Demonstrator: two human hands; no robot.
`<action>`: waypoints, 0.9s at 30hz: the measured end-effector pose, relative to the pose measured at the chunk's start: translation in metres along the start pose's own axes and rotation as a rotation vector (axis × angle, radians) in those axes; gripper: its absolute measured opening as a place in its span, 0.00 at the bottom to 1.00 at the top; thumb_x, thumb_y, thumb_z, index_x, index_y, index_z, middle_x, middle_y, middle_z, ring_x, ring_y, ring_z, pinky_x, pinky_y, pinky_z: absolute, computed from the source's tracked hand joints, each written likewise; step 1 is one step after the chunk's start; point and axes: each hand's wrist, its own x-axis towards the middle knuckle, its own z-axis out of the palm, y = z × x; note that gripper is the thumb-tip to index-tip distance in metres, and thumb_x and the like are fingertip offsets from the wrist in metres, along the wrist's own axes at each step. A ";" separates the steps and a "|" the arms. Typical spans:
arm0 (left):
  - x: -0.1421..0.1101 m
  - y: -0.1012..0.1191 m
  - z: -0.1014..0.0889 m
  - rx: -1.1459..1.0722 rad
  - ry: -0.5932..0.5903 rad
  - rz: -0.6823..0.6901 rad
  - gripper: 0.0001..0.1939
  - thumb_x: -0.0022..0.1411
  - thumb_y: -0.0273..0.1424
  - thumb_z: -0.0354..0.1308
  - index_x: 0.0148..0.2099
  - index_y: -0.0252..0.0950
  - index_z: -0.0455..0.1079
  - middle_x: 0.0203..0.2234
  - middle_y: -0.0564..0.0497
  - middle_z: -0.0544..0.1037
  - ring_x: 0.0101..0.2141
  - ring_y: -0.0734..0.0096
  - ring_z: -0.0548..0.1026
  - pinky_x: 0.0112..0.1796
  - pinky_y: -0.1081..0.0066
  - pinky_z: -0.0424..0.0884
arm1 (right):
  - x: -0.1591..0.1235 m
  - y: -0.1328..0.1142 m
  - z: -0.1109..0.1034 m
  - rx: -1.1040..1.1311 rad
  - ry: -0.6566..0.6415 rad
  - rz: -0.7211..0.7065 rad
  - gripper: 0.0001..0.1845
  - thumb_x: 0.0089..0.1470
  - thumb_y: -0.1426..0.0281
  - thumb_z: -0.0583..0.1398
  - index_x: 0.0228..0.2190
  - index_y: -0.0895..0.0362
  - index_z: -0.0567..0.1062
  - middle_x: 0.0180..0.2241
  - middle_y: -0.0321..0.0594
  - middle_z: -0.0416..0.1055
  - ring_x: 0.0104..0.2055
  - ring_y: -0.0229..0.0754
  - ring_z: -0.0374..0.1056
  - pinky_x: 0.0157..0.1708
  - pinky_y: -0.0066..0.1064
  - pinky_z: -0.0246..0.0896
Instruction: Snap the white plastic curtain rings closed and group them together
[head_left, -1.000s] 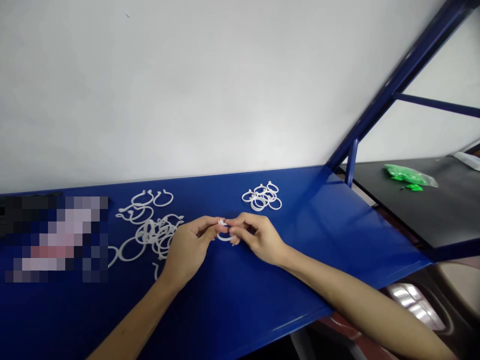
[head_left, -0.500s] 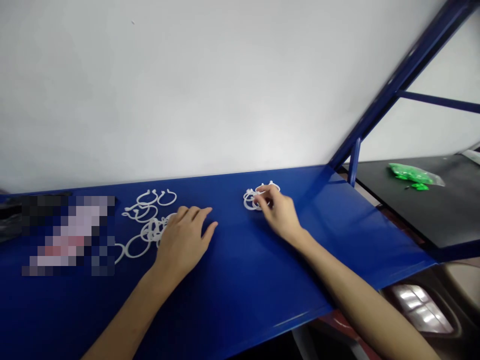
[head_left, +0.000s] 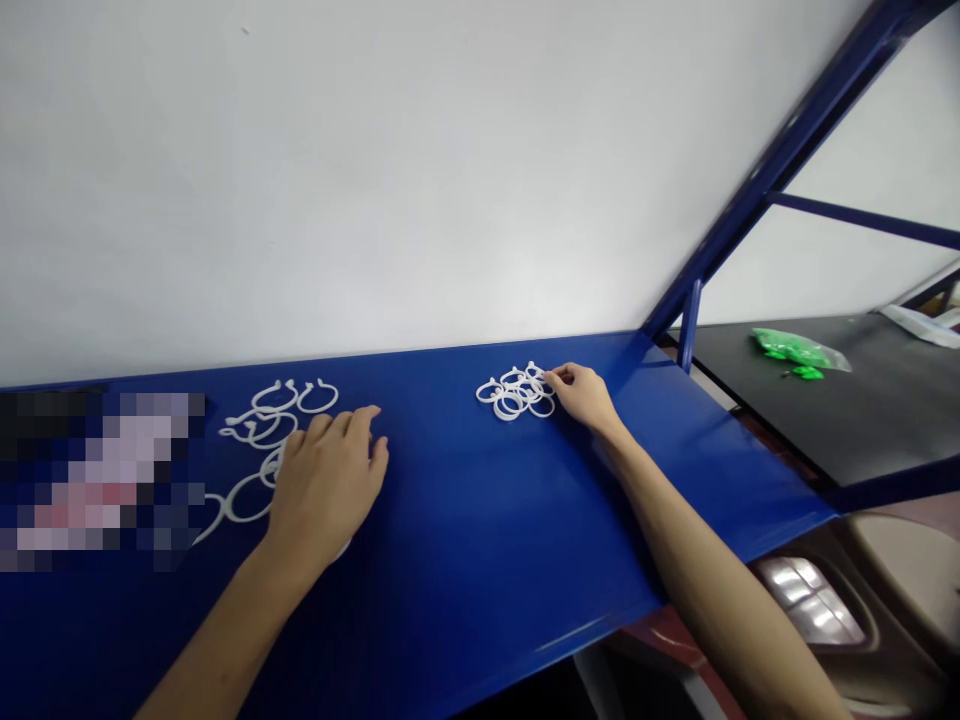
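On the blue table top (head_left: 465, 510) lie two groups of white plastic rings. My left hand (head_left: 326, 480) lies flat, fingers stretched out, over the loose open rings (head_left: 262, 420) at the left, covering some of them. My right hand (head_left: 585, 396) reaches to the far middle and touches the right edge of the small heap of closed rings (head_left: 516, 392) with curled fingertips. Whether its fingers pinch a ring is too small to see.
A white wall rises behind the table. A blue slanted frame post (head_left: 757, 180) stands at the right. Beyond it a black shelf (head_left: 862, 410) carries a bag of green parts (head_left: 799, 350). A blurred patch (head_left: 97, 480) covers the table's left end.
Both hands held one ring together at the middle a second ago. The right hand has carried it to the heap at the far middle, and the left hand has moved onto the loose rings.
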 end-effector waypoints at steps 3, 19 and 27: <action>-0.001 -0.011 0.002 0.039 -0.052 0.010 0.21 0.65 0.40 0.47 0.51 0.37 0.73 0.40 0.39 0.81 0.45 0.42 0.74 0.44 0.48 0.67 | -0.001 -0.002 -0.002 -0.006 0.009 0.012 0.12 0.60 0.61 0.60 0.34 0.56 0.79 0.35 0.42 0.80 0.38 0.43 0.75 0.36 0.30 0.62; 0.013 -0.009 -0.030 -0.623 -0.149 -0.321 0.13 0.60 0.42 0.57 0.42 0.43 0.76 0.31 0.52 0.80 0.29 0.65 0.74 0.32 0.65 0.69 | -0.023 -0.022 0.000 -0.147 0.274 -0.317 0.16 0.61 0.59 0.60 0.42 0.59 0.76 0.42 0.51 0.73 0.48 0.54 0.66 0.49 0.45 0.63; 0.005 0.015 -0.015 -1.049 -0.093 -0.328 0.15 0.59 0.46 0.61 0.38 0.39 0.74 0.24 0.55 0.77 0.27 0.71 0.75 0.31 0.71 0.69 | -0.109 -0.080 0.031 0.539 -0.484 -0.681 0.20 0.58 0.59 0.65 0.48 0.54 0.69 0.37 0.39 0.74 0.33 0.38 0.71 0.35 0.31 0.70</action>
